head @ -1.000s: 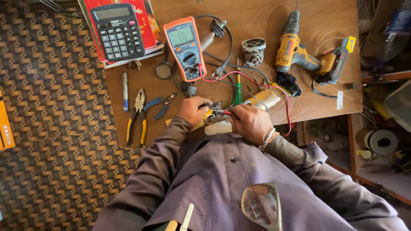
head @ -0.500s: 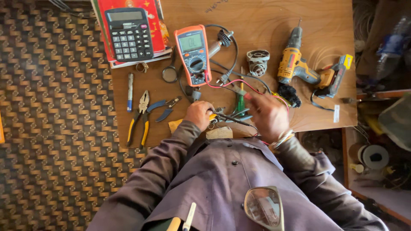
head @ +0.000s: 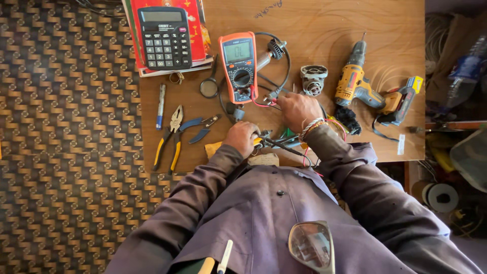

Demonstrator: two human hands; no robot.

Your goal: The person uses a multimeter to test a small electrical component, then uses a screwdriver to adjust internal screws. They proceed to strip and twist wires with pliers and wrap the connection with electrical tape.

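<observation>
My left hand is closed on a small part with a yellow piece, near the front edge of the wooden table. A thin dark probe lies just right of it. My right hand reaches up and left, and its fingertips pinch the red and black leads just below the orange multimeter. The meter lies flat with its screen lit. What sits under my right palm is hidden.
A black calculator rests on a red book at the back left. A pen, yellow-handled pliers and blue-handled cutters lie on the left. A grey motor part and a yellow drill are on the right. Patterned floor shows beyond the table's left edge.
My right hand has left the spot beside my left hand and moved up to the leads under the meter. The left hand has stayed closed in place.
</observation>
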